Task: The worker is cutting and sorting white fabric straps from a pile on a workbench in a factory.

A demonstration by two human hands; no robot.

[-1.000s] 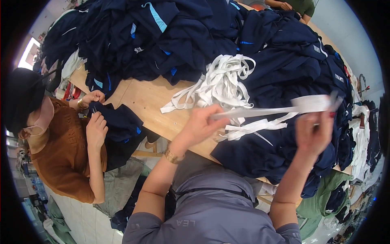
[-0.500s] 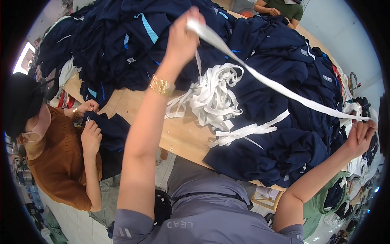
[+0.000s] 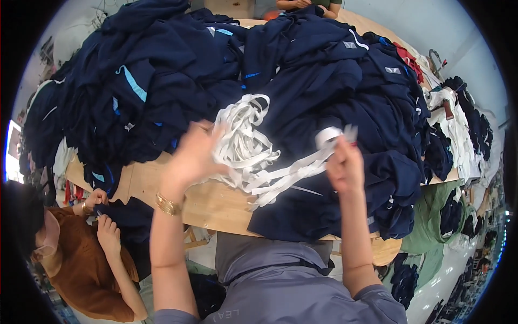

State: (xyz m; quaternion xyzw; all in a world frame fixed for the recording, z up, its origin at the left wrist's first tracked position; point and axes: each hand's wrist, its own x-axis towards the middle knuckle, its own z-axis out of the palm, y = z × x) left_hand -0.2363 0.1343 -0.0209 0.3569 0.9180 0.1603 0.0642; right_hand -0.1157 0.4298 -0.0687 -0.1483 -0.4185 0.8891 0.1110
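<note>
In the head view, the left hand (image 3: pixel 197 151) is blurring at centre left, its fingers overlapping the edge of a tangle of white strips (image 3: pixel 245 143) lying mid-frame; whether they are gripping any strip, I cannot tell. Right of centre, the right hand (image 3: pixel 345 164) is pinching a looped white band (image 3: pixel 328 136), with a smeared, unidentifiable shape showing beside its fingertips. Navy garments (image 3: pixel 318 81) are filling the upper frame, hiding much of the wooden table (image 3: pixel 208 208). The top edge is cutting off another person (image 3: pixel 330 9).
</note>
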